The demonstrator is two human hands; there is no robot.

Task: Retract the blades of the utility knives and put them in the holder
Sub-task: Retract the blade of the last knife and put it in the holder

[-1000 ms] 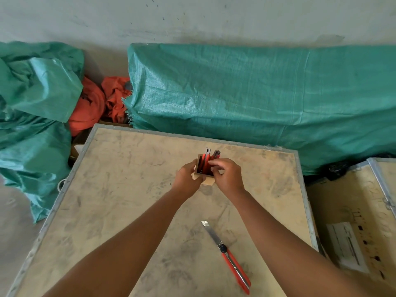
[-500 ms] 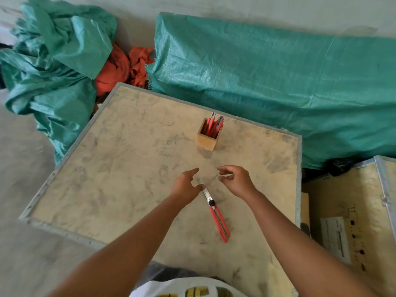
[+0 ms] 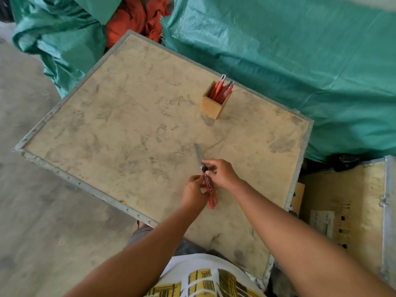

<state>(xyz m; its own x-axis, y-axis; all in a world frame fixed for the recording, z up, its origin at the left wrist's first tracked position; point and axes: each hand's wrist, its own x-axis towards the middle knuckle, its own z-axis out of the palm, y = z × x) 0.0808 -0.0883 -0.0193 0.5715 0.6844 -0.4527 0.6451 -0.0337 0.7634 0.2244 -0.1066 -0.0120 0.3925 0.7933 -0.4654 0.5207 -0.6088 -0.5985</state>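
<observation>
A red utility knife (image 3: pixel 211 196) lies on the wooden crate top (image 3: pixel 132 116), its long silver blade extended and pointing away from me. My left hand (image 3: pixel 194 190) pinches the red handle from the left. My right hand (image 3: pixel 221 173) has its fingertips on the black knob at the blade's base. A square wooden holder (image 3: pixel 214 105) stands further back on the crate, with several red utility knives (image 3: pixel 222 88) upright in it.
Green tarpaulin (image 3: pixel 278 50) covers bulky things behind and to the left of the crate, with orange cloth (image 3: pixel 137 20) between. A second crate (image 3: pixel 347 211) with a paper label sits at the right. Bare concrete floor lies at the left.
Both hands left the holder and came back toward me to the knife on the crate. They now grip it, where half a second ago they hovered open beside it.
</observation>
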